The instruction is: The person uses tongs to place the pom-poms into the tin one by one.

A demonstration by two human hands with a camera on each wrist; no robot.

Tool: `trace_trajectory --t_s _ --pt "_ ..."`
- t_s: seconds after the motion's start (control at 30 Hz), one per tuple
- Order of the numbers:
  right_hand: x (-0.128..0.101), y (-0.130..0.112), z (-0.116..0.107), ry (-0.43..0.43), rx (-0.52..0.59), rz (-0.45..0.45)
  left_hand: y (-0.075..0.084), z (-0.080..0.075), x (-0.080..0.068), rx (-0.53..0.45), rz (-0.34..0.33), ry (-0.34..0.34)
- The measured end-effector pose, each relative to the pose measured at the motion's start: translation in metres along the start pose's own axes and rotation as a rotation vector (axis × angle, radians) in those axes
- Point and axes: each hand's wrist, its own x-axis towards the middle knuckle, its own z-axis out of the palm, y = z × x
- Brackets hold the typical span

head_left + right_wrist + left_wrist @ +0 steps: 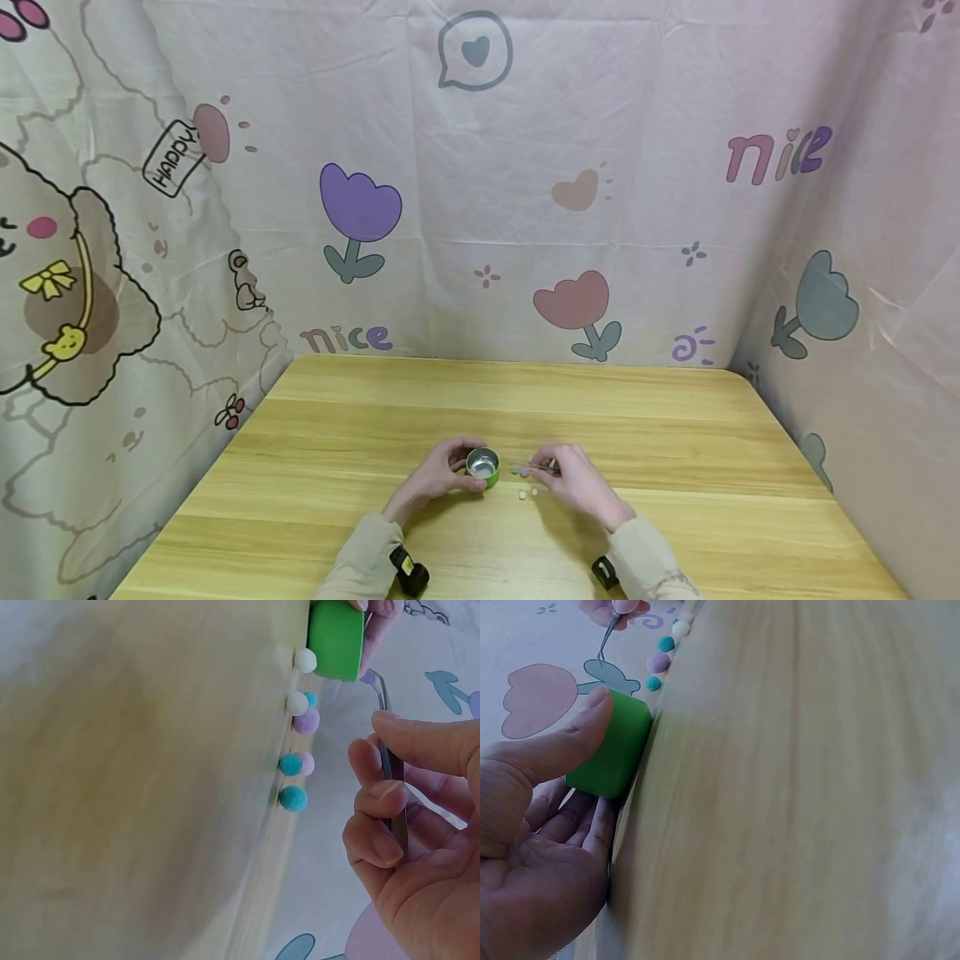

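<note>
I see my left hand [438,475] wrapped around a small round green tin with a shiny silver inside [482,467]. The thumb [562,746] and fingers curl on its sides, which I think keeps it from sliding on the light wooden tabletop [675,433]. The tin stands upright with its open mouth facing up, near the front middle of the tabletop.

My right hand [573,477] pinches thin metal tweezers [391,761] between the thumb and two fingers, like holding a pencil. The tips point toward the tin and hang just above the tabletop. I cannot tell if the tips hold anything.

Little soft fluffy balls in white, teal and light purple [298,754] lie in a loose bunch on the tabletop, just beside the tin, between my two hands. One white ball [304,660] sits right next to the tin's side. They are close, so I think the tweezers can get to them easily.

A pink cloth with tulips and hearts [480,167] hangs behind.
</note>
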Motion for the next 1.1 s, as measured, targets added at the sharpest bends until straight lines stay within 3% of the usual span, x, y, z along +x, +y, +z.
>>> trace_trajectory --t_s 0.6,1.1 --pt "-0.011 0.008 -0.006 0.019 -0.009 0.033 0.002 0.001 0.0 0.003 -0.009 0.005" --pt "-0.02 0.014 -0.015 -0.065 -0.008 0.052 0.002 0.001 0.0 0.009 -0.003 0.002"
